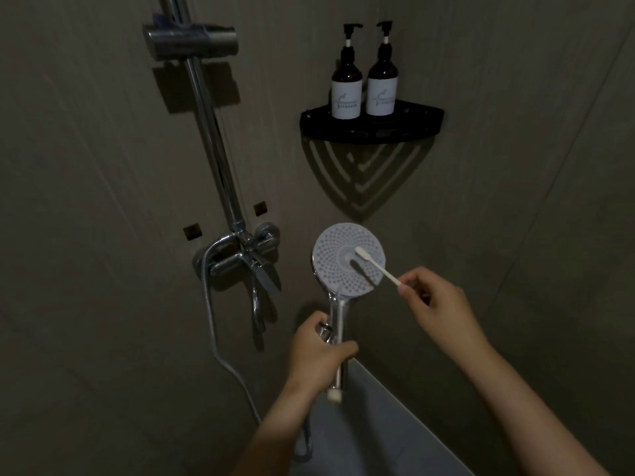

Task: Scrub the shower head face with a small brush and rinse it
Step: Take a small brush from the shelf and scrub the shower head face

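My left hand (318, 350) is wrapped tight around the chrome handle of the shower head (348, 261), holding it upright in front of the wall with its round, dotted face turned toward me. My right hand (434, 300) pinches the near end of a small brush (377, 266) between thumb and fingertips, the other fingers curled in; its pale tip rests near the centre of the face and throws a dark shadow just below. The hose (209, 314) loops down from the mixer tap (247, 261) at my left, beneath the chrome riser rail (209, 132). Up on the right, two pump bottles (364, 87) stand side by side on a black corner shelf (412, 127).
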Demonstrator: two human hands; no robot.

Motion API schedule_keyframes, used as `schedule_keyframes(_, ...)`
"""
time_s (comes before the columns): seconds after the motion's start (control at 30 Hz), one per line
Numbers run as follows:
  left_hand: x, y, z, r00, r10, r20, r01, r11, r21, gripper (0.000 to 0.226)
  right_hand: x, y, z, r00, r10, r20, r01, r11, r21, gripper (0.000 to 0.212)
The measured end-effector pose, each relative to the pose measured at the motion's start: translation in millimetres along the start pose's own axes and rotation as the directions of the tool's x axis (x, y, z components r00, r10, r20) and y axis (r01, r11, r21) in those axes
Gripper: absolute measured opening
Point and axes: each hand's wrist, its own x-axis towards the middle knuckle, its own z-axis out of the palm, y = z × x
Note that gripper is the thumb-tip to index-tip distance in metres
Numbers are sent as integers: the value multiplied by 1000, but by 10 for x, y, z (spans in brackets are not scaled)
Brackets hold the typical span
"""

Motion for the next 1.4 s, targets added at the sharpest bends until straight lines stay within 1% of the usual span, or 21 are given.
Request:
schedule_keyframes(0.07, -9, -45, 0, 999, 30, 10, -31, 999, 35, 30, 57, -4, 110, 1000, 8, 4, -7, 1000, -27, 7)
schedule_keyframes(0.17, -34, -48, -19, 998, 50, 42, -51, 999, 20, 25, 124, -64, 189, 1000, -16, 17, 16, 1000, -11, 7)
schedule_keyframes(0.33, -51, -24, -59, 997, 73, 29, -72, 996, -60, 24, 167, -126, 205, 988, -130, 80, 133, 991, -27, 7)
schedule_keyframes(0.47, -85, -51, -79, 997, 67, 46, -63, 995, -73, 25, 240, -57, 107, 992, -101, -71, 98, 994, -41, 7)
schedule_keyframes(0.5, -96, -53, -81, 997, 66, 50, -62, 995, -72, 25, 243, -73, 90, 992, -95, -79, 93, 995, -21, 7)
schedule_keyframes(0.6, -116, -21, -68, 995, 67, 71, -61, 994, -85, 24, 190, -195, 151, 993, -115, 26, 114, 992, 59, 7)
schedule_keyframes(0.67, -115, 16, -43, 994, 74, 80, -66, 993, -100, 26, 163, -222, 190, 991, -125, 53, 124, 992, 26, 8)
schedule_keyframes(0.73, -114, 53, -33, 994, 80, 77, -71, 991, -112, 29, 194, -192, 138, 994, -105, -30, 104, 995, -7, 7)
schedule_keyframes(0.8, -120, 77, -39, 994, 77, 82, -68, 991, -111, 28, 221, -165, 55, 988, -98, -120, 99, 995, 3, 7)
schedule_keyframes(0.83, -123, 82, -46, 994, 73, 84, -63, 991, -114, 25, 215, -181, 34, 988, -103, -113, 109, 993, 42, 7)
schedule_keyframes(0.9, -118, 90, -46, 993, 78, 85, -68, 991, -119, 24, 194, -249, 49, 990, -140, -14, 140, 981, 131, 12)
schedule_keyframes(0.93, -113, 95, -45, 993, 85, 83, -75, 990, -120, 25, 193, -269, 76, 988, -151, 35, 146, 981, 132, 16)
schedule_keyframes(1.0, -97, 96, -40, 992, 93, 86, -81, 988, -129, 26, 229, -236, 102, 989, -139, 45, 137, 989, 51, 19)
schedule_keyframes(1.1, -84, 102, -40, 993, 92, 80, -80, 987, -136, 24, 307, -161, 32, 991, -106, -85, 101, 993, -56, 8)
schedule_keyframes(1.13, -83, 104, -40, 993, 91, 70, -81, 987, -138, 24, 312, -154, 14, 988, -107, -112, 102, 993, -53, 8)
schedule_keyframes(1.17, -84, 110, -41, 994, 89, 62, -79, 986, -148, 24, 301, -165, 6, 988, -118, -98, 117, 993, -12, 8)
schedule_keyframes(1.23, -82, 130, -44, 995, 80, 61, -68, 982, -179, 23, 259, -210, 33, 988, -151, 17, 149, 985, 83, 12)
schedule_keyframes(1.27, -73, 137, -50, 995, 78, 61, -65, 980, -190, 23, 240, -210, 60, 985, -158, 71, 152, 985, 77, 13)
schedule_keyframes(1.3, -71, 144, -55, 995, 80, 60, -66, 977, -202, 24, 229, -187, 78, 985, -149, 92, 146, 989, 40, 14)
schedule_keyframes(1.33, -65, 146, -60, 995, 82, 59, -68, 975, -212, 24, 233, -154, 82, 989, -132, 72, 132, 991, 0, 15)
schedule_keyframes(1.4, -58, 147, -73, 995, 76, 61, -60, 972, -226, 24, 262, -91, 49, 994, -107, -32, 106, 993, -58, 15)
